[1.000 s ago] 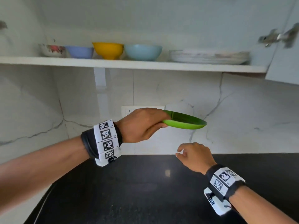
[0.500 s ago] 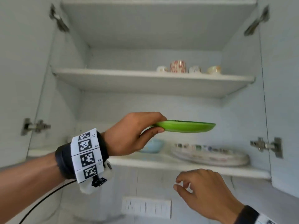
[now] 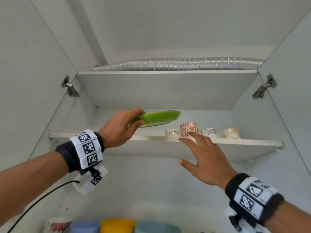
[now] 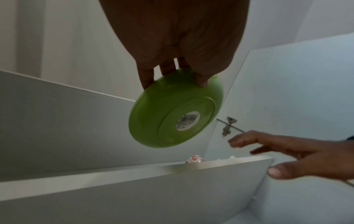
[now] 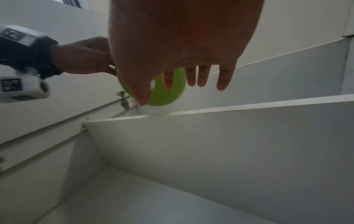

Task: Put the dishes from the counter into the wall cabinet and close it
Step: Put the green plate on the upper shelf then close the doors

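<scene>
My left hand (image 3: 117, 127) grips the green plate (image 3: 158, 117) by its rim above the upper shelf (image 3: 244, 142). My right hand (image 3: 204, 158) is spread, holding nothing.

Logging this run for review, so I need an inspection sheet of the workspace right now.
Surface: upper shelf, its left part bare.
Job's things: green plate held above the shelf, not set down.
Clutter: four cups on the shelf; bowls on the shelf below.
Grippers: left hand grips the plate rim; right hand open at the shelf edge.
Cables: black cable from left wrist.
Surroundings: cabinet doors open; duct above.
</scene>
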### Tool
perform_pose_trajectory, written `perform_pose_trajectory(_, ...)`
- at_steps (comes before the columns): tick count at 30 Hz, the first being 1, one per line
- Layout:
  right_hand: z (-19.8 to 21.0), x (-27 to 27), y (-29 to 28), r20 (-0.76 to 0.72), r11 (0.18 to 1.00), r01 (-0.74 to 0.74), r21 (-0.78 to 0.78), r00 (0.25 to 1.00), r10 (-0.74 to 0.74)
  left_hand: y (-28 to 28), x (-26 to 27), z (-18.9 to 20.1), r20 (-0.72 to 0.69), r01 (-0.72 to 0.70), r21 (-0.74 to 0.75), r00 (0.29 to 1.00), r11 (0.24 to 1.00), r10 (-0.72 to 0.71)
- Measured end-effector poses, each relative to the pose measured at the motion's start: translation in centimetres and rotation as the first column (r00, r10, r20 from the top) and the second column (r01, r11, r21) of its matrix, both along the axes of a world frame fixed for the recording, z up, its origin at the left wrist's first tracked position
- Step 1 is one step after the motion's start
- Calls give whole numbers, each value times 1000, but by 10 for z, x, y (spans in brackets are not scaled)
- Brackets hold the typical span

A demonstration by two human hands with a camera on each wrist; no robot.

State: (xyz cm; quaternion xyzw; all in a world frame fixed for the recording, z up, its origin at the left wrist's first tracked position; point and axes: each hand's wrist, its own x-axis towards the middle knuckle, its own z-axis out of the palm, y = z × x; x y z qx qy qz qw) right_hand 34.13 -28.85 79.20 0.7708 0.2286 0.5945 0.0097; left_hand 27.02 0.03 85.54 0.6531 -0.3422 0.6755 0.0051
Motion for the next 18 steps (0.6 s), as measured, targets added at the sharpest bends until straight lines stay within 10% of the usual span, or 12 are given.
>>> perform_pose_trajectory(18,35,81,-5,48,992,125,34,991,-126,53,113,38,-163,-177,-23,972,984,171)
